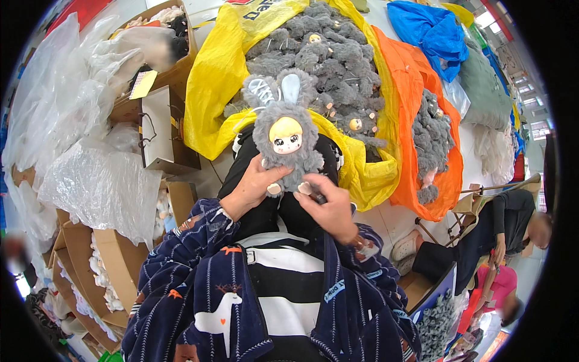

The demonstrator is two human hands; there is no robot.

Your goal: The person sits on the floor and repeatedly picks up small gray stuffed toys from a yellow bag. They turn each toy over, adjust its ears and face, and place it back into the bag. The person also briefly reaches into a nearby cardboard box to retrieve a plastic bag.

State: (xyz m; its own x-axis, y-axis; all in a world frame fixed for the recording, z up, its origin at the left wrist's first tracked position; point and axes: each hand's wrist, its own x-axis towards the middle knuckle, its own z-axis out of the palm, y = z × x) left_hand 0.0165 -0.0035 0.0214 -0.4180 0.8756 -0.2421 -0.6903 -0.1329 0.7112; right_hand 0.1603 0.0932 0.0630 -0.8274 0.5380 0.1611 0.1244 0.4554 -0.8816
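A grey plush doll (286, 143) with long rabbit ears stands upright over my lap, its blond-fringed face toward me. One ear is lined pale blue, and the other bears white lettering. My left hand (250, 188) is closed round the doll's lower left side, thumb on its front. At the doll's foot on the right, my right hand (330, 208) pinches with thumb and fingers. Something small and dark shows between those fingers; I cannot make out what it is. Just beyond the doll, a yellow sack (208, 90) lies wide open, heaped with grey plush dolls (313, 66).
An orange sack (401, 114) with more grey dolls stands right of the yellow one. At left are cardboard boxes (126, 253) of plush pieces and crumpled clear plastic (96, 181). A blue bag (428, 36) lies far right. Other people sit at the right (506, 223).
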